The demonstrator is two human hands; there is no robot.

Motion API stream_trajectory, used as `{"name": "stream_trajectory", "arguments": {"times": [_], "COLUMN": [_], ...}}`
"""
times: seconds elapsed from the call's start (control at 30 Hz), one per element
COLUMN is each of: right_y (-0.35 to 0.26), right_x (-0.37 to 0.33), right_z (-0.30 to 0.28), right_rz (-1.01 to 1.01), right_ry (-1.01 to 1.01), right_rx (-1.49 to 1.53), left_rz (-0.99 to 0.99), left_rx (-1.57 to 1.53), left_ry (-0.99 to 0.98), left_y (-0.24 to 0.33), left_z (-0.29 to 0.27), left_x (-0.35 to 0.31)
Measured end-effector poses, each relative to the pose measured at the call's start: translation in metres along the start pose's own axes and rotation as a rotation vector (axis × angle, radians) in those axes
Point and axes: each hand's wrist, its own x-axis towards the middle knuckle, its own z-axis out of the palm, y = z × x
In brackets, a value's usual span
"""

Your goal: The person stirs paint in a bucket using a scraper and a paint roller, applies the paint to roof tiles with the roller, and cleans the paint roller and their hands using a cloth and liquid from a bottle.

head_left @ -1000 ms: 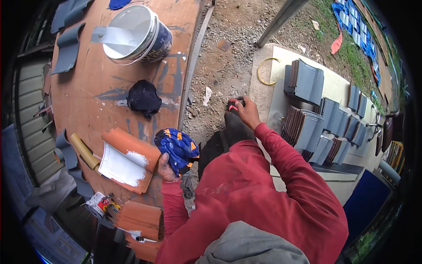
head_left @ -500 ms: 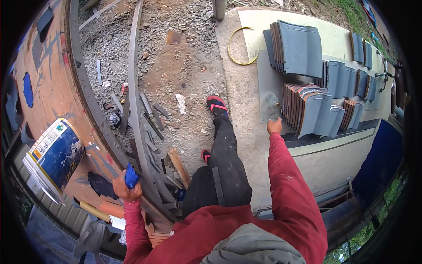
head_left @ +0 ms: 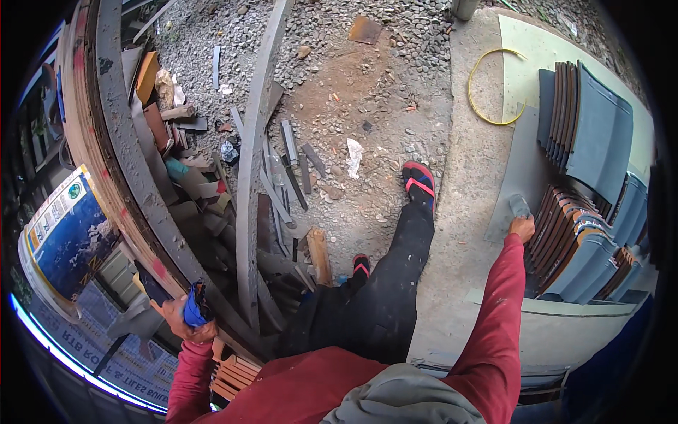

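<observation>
My left hand, at the edge of the wooden tabletop, is closed round a bunched blue cloth-like piece with dark folds. On the right, my right hand has its fingers closed at the near end of a small clear bottle. The bottle is over a grey sheet beside a stack of roof tiles, whose brown edges face my hand. Behind that stack stands another of grey roof tiles.
A large blue-and-white bucket stands left of my left hand. A grey metal beam runs between the table and my legs, with offcuts and a wood block near it. A yellow hoop lies on the concrete.
My right hand has reached the clear bottle and closed on it. My left hand still holds the blue cloth-like piece. The view has turned, shifting the tiles and ground rightward.
</observation>
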Motion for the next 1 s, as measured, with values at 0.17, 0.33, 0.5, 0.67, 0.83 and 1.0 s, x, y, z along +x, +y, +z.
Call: {"name": "stream_trajectory", "arguments": {"times": [0.17,0.33,0.5,0.67,0.83,1.0], "right_y": [-0.04,-0.132,-0.229,-0.301,-0.358,-0.358], "right_x": [-0.073,-0.219,-0.366,-0.498,-0.623,-0.712], "right_z": [-0.09,-0.236,-0.441,-0.585,-0.612,-0.547], "right_rz": [-0.387,-0.887,-1.453,-1.828,-2.231,-2.296], "right_ry": [0.109,0.053,-0.124,-0.351,-0.25,-0.32], "right_rx": [-0.005,0.333,0.736,0.826,0.754,0.587], "left_rz": [0.018,0.042,-0.059,-0.781,-1.004,-1.053], "left_rx": [-0.094,-0.287,-0.426,-1.025,-0.828,-0.887], "left_ry": [0.0,0.071,0.152,0.503,0.658,0.81], "left_y": [-0.002,-0.005,0.0,0.047,0.065,0.044], "left_z": [0.007,-0.003,-0.006,-0.036,-0.075,-0.15], "left_x": [0.006,0.019,0.012,-0.008,-0.124,-0.209]}}
